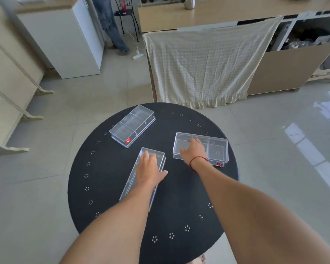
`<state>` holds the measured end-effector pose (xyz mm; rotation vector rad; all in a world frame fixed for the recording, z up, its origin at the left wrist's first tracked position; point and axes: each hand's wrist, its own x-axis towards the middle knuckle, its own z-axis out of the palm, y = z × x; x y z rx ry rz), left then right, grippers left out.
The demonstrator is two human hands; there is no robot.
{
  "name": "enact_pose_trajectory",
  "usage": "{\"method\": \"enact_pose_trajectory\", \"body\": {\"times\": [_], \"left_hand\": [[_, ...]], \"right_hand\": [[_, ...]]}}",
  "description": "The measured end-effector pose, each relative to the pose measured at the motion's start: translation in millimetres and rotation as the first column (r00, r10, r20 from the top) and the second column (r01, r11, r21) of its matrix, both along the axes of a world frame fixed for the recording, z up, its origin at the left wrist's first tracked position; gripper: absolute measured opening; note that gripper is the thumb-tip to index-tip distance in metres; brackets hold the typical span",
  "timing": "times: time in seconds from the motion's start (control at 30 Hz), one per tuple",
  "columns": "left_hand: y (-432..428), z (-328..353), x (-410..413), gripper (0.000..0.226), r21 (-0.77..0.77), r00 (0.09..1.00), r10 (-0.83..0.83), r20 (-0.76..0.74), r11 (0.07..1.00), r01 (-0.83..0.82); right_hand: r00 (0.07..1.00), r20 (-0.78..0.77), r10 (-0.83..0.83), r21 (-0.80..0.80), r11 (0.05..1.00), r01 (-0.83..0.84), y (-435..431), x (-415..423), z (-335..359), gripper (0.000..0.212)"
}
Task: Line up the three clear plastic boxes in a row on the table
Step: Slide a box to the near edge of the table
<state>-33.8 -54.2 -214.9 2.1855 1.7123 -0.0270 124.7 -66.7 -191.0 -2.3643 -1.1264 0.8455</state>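
Near box: a clear plastic box (148, 175) lay lengthwise under the left hand, its long side running away from the person and tilted a little to the right.
Right box: a second clear box (215, 149) sat under the right hand, long side across the table, a small red sticker (219, 164) at its near right corner, just right of the wrist.
Far box: the third clear box (132, 125) stood beyond the left hand and apart from it, turned diagonally, with a red sticker (128, 140) at the corner nearest that hand; no hand touched it.
Row: the three boxes lay at three different angles and well apart, not in line.
Left hand (149, 168): palm down and flat on the near box's lid, fingers stretched forward and slightly spread, thumb out over the right edge; pressing on it rather than closed around it.
Right hand (193, 150): palm down on the left part of the right box's lid, fingers loosely spread, thumb at the left; nothing clasped.
Wrist: a thin red string (196, 161) circled the right wrist.
Table (107, 168): round, dark, with small white dotted flowers near its rim.
Beyond the hands: pale tiled floor (107, 86) and a cream cloth (204, 67) hanging from a wooden counter.
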Motion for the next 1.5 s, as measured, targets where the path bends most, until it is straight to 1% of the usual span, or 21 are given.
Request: {"method": "enact_pose_trajectory", "body": {"times": [0.07,0.13,0.3,0.37,0.43,0.5,0.57,0.6,0.63,0.7,0.73,0.77,0.87,0.97,1.1,1.23,1.3,1.33,1.4,1.47,1.5], "left_hand": [[-11,-4,-25,0.061,-0.034,1.0,0.008,-0.007,0.999,-0.009],[-18,-8,-47,0.057,-0.061,0.998,-0.047,0.034,0.997,0.049],[-27,-14,-84,0.071,-0.201,0.981,-0.14,0.131,0.965,0.165],[-32,-15,-97,0.069,-0.224,0.974,-0.161,0.159,0.955,0.195],[-37,-15,-108,0.06,-0.176,0.971,-0.157,0.179,0.966,0.189],[-41,-15,-115,0.062,-0.049,0.98,-0.08,0.181,0.995,0.09],[-41,-16,-123,0.07,0.069,0.99,0.067,0.127,0.995,-0.077],[-40,-17,-128,0.073,0.09,0.984,0.154,0.088,0.983,-0.162],[-39,-19,-134,0.077,0.048,0.965,0.254,0.066,0.965,-0.257],[-39,-23,-145,0.088,-0.182,0.895,0.437,0.087,0.891,-0.417],[-39,-26,-149,0.091,-0.294,0.864,0.491,0.11,0.847,-0.443],[-40,-28,-151,0.09,-0.358,0.846,0.519,0.126,0.819,-0.449],[-38,-29,-150,0.077,-0.414,0.794,0.586,0.16,0.77,-0.485],[-37,-28,-145,0.082,-0.474,0.78,0.604,0.163,0.741,-0.475],[-33,-21,-142,0.078,-0.427,0.791,0.557,0.253,0.798,-0.425],[-25,-7,-142,0.106,-0.29,0.833,0.44,0.335,0.89,-0.353],[-23,-3,-143,0.109,-0.241,0.866,0.37,0.336,0.923,-0.3],[-23,-2,-144,0.106,-0.223,0.879,0.346,0.329,0.933,-0.284],[-23,-1,-145,0.089,-0.178,0.893,0.323,0.313,0.944,-0.279],[-24,0,-147,0.073,-0.142,0.896,0.327,0.301,0.944,-0.297],[-25,-1,-148,0.07,-0.129,0.898,0.324,0.296,0.946,-0.299]], "right_hand": [[0.99,-0.058,0.131,-0.012,0.991,-0.132,0,-30,-3,0.054],[0.973,-0.113,0.201,-0.029,0.978,-0.205,-4,-56,-9,0.056],[0.984,-0.117,0.134,-0.096,0.985,-0.145,-23,-97,-25,0.063],[0.982,-0.156,0.105,-0.143,0.981,-0.128,-33,-106,-31,0.068],[0.975,-0.2,0.099,-0.207,0.968,-0.14,-43,-115,-35,0.066],[0.973,-0.213,0.086,-0.236,0.962,-0.136,-50,-122,-38,0.056],[0.975,-0.214,0.066,-0.234,0.965,-0.117,-54,-126,-38,0.05],[0.975,-0.217,0.056,-0.24,0.965,-0.108,-56,-126,-38,0.05],[0.974,-0.224,0.044,-0.255,0.961,-0.102,-57,-126,-37,0.051],[0.964,-0.267,0.007,-0.317,0.944,-0.094,-62,-125,-35,0.06],[0.954,-0.299,-0.028,-0.351,0.933,-0.083,-65,-124,-35,0.066],[0.941,-0.332,-0.072,-0.373,0.926,-0.061,-69,-124,-35,0.072],[0.896,-0.387,-0.218,-0.361,0.93,0.071,-74,-123,-39,0.087],[0.878,-0.356,-0.319,-0.334,0.921,0.199,-74,-122,-41,0.092],[0.862,-0.339,-0.376,-0.272,0.917,0.293,-68,-120,-37,0.09],[0.834,-0.382,-0.399,-0.135,0.916,0.377,-58,-118,-25,0.084],[0.823,-0.403,-0.4,-0.095,0.913,0.398,-53,-120,-18,0.08],[0.825,-0.401,-0.397,-0.083,0.913,0.399,-51,-122,-15,0.077],[0.848,-0.375,-0.375,-0.063,0.923,0.381,-48,-124,-10,0.067],[0.882,-0.333,-0.333,-0.046,0.94,0.338,-45,-126,-9,0.049],[0.892,-0.317,-0.322,-0.035,0.944,0.328,-44,-126,-8,0.041]]}}
